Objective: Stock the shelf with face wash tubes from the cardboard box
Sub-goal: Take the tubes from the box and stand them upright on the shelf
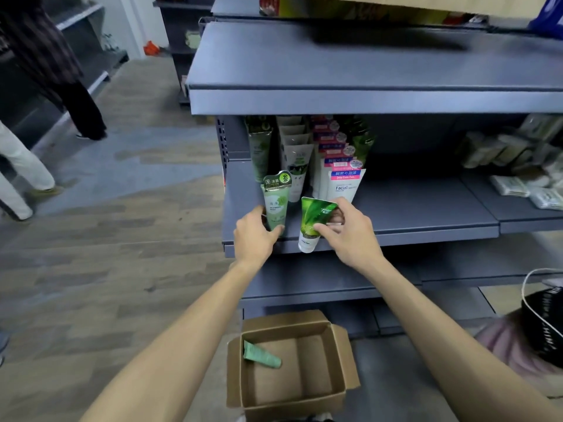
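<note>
**Two tubes held at the shelf edge, one left in the box**

Nearest, on the floor below the arms, sits the open cardboard box (292, 365). One pale green tube (261, 354) lies flat in its left half, cap end toward the middle.

Above it, both hands reach to the front of the grey shelf (426, 220). The left hand (254, 236) has its grip clamped on a light green tube (275, 202), thumb in front and fingers behind, with the tube standing upright, cap down, at the shelf's front edge. The right hand (350, 231) has its grip closed on a bright green tube (313, 222), tilted, its white cap hanging just past the shelf lip.

Behind them stand rows of tubes (297, 153), then white and pink facial wash tubes (341, 178) just to the right. Further right lie white packets (518, 185).

At far left, another person's legs (82, 108) stand on the wood floor.
</note>
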A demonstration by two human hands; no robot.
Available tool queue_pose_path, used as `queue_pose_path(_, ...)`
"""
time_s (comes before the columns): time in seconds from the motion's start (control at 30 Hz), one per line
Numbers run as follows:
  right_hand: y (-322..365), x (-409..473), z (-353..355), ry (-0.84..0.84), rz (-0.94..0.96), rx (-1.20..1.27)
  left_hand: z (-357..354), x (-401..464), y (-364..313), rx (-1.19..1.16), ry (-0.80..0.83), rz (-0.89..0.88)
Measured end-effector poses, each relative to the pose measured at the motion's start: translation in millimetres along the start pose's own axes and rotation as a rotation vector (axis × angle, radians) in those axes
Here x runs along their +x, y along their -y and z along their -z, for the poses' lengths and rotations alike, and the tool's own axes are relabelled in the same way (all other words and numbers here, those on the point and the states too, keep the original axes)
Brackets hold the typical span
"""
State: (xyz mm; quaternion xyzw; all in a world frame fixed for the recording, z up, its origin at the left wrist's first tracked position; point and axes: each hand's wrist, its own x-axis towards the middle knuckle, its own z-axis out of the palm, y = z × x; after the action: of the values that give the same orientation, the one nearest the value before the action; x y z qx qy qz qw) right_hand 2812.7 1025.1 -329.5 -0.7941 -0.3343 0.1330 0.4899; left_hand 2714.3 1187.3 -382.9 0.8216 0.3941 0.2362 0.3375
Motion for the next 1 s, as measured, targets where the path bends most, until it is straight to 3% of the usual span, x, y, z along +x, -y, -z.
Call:
queue_pose_path(0.43,-2,24,-9,0.025,-0.006,-0.003,-8,64,1,-0.056,-0.048,0.092)
queue_pose_path(1.0,8,40,-12,0.054,0.01,0.005,-15,114,-1,-0.035,-0.071,0.087)
